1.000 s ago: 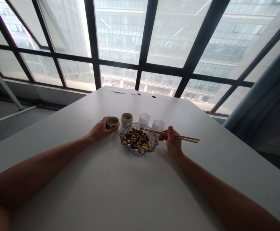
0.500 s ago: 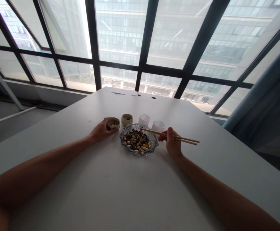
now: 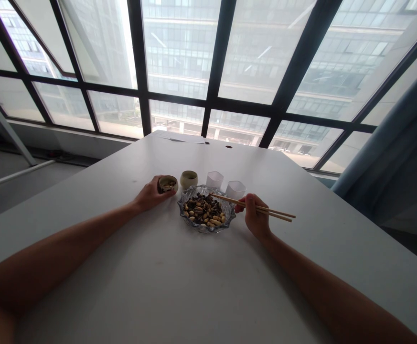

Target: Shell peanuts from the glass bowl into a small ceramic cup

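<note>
My left hand (image 3: 150, 194) is wrapped round a small ceramic cup (image 3: 167, 184) with dark markings, and some nuts show inside it. Between the fingers of my right hand (image 3: 256, 216) is a pair of chopsticks (image 3: 275, 213). Their tips reach over the back of a scalloped glass bowl (image 3: 206, 229). Mixed seeds and nuts (image 3: 204, 210) fill the bowl, dark ones mostly behind and pale peanuts in front. Whether the tips pinch a seed is too small to tell.
Behind the bowl stand a second ceramic cup (image 3: 188, 179) and two translucent plastic cups, one (image 3: 214, 179) left of the other (image 3: 236, 189). White sheets (image 3: 183, 138) lie at the far end of the white table (image 3: 179, 296). A blue curtain (image 3: 390, 129) hangs at the right.
The chopsticks and my right hand have shifted very slightly; a dark bit seen at the tips earlier is less distinct now. My left hand keeps its hold on the cup.
</note>
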The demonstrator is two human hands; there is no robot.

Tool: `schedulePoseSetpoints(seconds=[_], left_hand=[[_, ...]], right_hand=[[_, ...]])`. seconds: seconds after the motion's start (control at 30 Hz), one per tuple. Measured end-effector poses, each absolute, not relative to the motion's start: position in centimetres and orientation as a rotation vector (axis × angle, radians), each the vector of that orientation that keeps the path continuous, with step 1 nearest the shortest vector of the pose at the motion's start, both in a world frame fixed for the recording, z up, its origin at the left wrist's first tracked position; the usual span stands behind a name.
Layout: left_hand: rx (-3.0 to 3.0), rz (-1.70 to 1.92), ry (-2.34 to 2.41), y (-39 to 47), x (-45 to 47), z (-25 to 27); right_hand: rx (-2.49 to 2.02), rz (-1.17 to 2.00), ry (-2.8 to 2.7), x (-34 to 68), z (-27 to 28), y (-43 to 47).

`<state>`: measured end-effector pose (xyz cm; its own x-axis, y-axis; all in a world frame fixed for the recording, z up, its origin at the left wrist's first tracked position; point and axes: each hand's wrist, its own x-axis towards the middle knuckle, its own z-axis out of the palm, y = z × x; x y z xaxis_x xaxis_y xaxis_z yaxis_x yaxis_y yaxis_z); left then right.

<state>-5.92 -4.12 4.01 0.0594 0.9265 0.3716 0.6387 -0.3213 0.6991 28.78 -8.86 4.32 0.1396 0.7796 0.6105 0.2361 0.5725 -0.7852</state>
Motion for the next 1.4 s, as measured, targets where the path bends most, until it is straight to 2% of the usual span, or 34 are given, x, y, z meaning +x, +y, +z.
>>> schedulePoseSetpoints(seconds=[0.2, 0.37, 0.57, 0.67, 0.77, 0.87, 0.97, 1.1, 1.3, 1.4], left_hand=[[1.937, 1.113, 1.577, -3.9, -5.9, 4.1], [2.062, 1.271, 1.584, -4.3, -5.5, 4.3], [2.44, 1.303, 1.513, -5.2, -3.0, 8.5], [2.499, 1.107, 1.472, -4.3, 0.9, 11.7], [2.563, 0.735, 1.355, -2.7, 6.5, 13.2], [2.614, 0.389, 1.366, -1.1, 12.0, 12.5], [2.686, 0.268, 1.351, 0.0, 15.8, 10.9], [2.732, 0.392, 1.373, 0.8, 17.3, 9.3], [2.759, 0.893, 1.258, 1.6, 15.1, 9.2], [2.758, 1.006, 1.164, 1.8, 13.9, 9.1]], right_hand=[[-0.925, 0.467, -1.455, 29.0, 4.2, -8.7], [-0.875, 0.419, -1.52, 28.9, 4.4, -9.0], [-0.863, 0.398, -1.363, 30.4, 6.6, -7.9], [-0.841, 0.332, -1.162, 32.4, 8.0, -6.4], [-0.856, 0.296, -1.025, 34.5, 8.4, -5.0], [-0.89, 0.296, -0.985, 35.9, 7.7, -4.3], [-0.905, 0.307, -0.972, 36.3, 6.9, -4.0], [-0.901, 0.341, -0.954, 36.2, 6.7, -4.0], [-0.839, 0.439, -0.88, 36.5, 7.1, -3.8], [-0.817, 0.441, -0.908, 36.2, 7.3, -4.0]])
